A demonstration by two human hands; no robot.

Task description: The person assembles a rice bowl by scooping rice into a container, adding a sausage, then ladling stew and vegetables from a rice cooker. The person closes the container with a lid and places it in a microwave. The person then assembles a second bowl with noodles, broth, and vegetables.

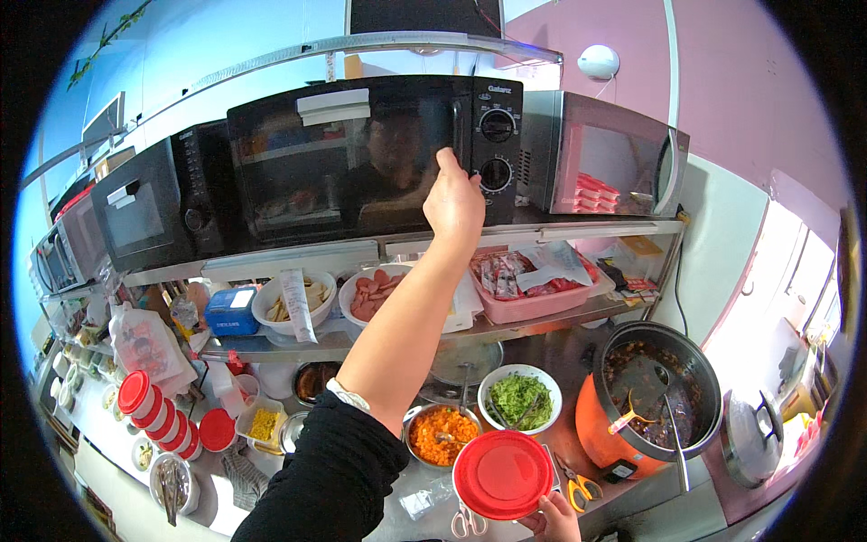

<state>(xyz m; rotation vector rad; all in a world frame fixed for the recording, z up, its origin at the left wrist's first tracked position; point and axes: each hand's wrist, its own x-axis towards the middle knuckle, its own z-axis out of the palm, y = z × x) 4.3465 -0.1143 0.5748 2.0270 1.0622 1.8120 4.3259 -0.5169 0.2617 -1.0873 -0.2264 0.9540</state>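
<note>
My left hand [454, 203] reaches up to the black microwave [361, 172] in the middle of the upper shelf. Its fingers close around the door handle [459, 126], beside the lower dial; the door is shut. A dark sleeve covers the forearm. Low in the view, my right hand [553, 521] grips a round container with a red lid [503, 474] by its rim. That container is held level above the counter, near a bowl of chopped orange food [442, 434] and a white bowl of chopped greens [520, 400].
More microwaves stand left [144, 203] and right [605, 154]. The lower shelf bears a pink tub of packets [537, 307] and bowls of sliced food. An orange pot [591, 425] with a ladle, yellow-handled scissors [582, 490] and stacked red-lidded containers [153, 411] are on the counter.
</note>
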